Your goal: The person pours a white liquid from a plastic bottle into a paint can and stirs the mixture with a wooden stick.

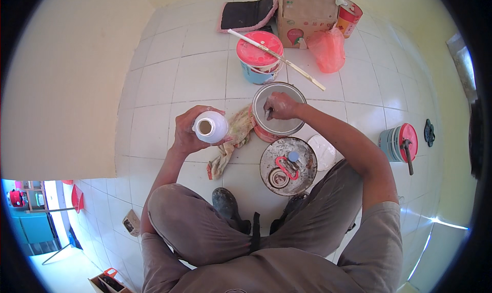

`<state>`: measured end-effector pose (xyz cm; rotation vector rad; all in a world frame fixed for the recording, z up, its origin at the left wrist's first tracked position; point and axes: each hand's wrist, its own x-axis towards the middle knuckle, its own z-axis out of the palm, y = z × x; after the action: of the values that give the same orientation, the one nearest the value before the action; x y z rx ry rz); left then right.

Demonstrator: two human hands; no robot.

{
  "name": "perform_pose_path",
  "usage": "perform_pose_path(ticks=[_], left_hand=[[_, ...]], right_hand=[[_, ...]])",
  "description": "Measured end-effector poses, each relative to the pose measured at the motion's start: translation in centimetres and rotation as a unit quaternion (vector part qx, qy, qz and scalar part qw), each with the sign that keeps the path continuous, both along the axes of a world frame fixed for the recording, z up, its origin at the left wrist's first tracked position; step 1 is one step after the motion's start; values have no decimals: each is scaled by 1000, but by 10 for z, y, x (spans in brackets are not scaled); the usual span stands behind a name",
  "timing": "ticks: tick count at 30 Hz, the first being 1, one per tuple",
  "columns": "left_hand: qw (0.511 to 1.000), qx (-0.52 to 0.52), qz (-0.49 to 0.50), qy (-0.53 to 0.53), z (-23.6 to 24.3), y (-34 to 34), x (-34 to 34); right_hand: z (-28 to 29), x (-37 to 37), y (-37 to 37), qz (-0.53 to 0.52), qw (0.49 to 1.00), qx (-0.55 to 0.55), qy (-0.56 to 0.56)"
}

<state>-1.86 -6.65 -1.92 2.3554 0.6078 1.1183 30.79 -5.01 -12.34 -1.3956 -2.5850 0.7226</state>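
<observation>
The left hand (185,131) grasps a bottle (216,125) near nine o'clock from the open can (266,134), over which the right hand (283,106) grips a thin tool (268,114), with a rag (239,126) at eight, a tin (270,158) at six and a bucket (259,74) at eleven.

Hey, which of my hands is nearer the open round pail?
Right. Your right hand is at the pail's opening, while your left hand, holding a white bottle, is off to its left.
</observation>
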Motion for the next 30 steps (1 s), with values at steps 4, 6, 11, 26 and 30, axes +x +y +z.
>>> perform_pose_path(ticks=[4, 6, 11, 26, 30], left_hand=[[1000, 0, -2, -3, -1, -1, 2], [1000, 2, -3, -17, -1, -1, 3], [1000, 2, -2, 13, 0, -2, 6], [999, -31, -18, 14, -3, -5, 8], [999, -43, -5, 21, -5, -5, 9]], right_hand=[[2, 3, 1, -23, 1000, -11, 16], [2, 4, 0, -29, 999, -4, 32], [7, 9, 1, -40, 998, -6, 55], [70, 43, -20, -120, 985, -1, 124], [68, 57, -37, -141, 977, 25, 161]])
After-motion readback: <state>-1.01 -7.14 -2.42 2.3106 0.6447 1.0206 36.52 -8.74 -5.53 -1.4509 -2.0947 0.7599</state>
